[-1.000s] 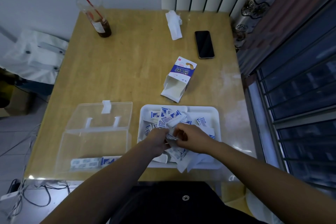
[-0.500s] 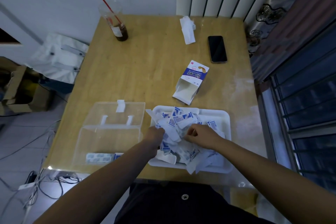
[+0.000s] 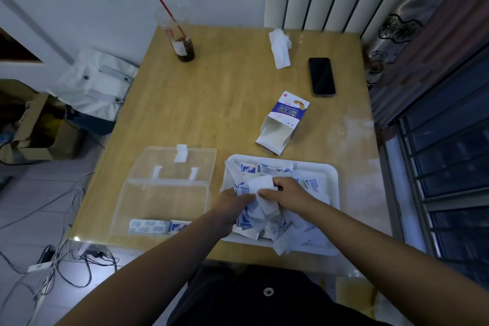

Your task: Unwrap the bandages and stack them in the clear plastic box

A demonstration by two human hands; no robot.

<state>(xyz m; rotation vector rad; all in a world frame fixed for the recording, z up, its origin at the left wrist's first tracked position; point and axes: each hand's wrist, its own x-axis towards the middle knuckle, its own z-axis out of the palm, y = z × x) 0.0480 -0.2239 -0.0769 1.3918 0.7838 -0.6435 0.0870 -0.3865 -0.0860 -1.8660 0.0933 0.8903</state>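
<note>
Box [image 3: 164,193] of clear plastic sits at 8 o'clock on table [image 3: 225,100], lid open, w/ a few bandages [image 3: 158,226] by its near side. L hand [image 3: 232,202] & R hand [image 3: 288,192] both pinch one white wrapper [image 3: 260,184] over tray [image 3: 334,182] at 5 o'clock, full of packs [image 3: 248,168].

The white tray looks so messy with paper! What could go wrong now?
Two things might. Loose wrappers hang over the white tray's near rim by the table edge, so they could slip to the floor. The left hand and right hand pinch one white wrapper over a mixed pile, so a wrapped bandage may get buried and missed.
</note>
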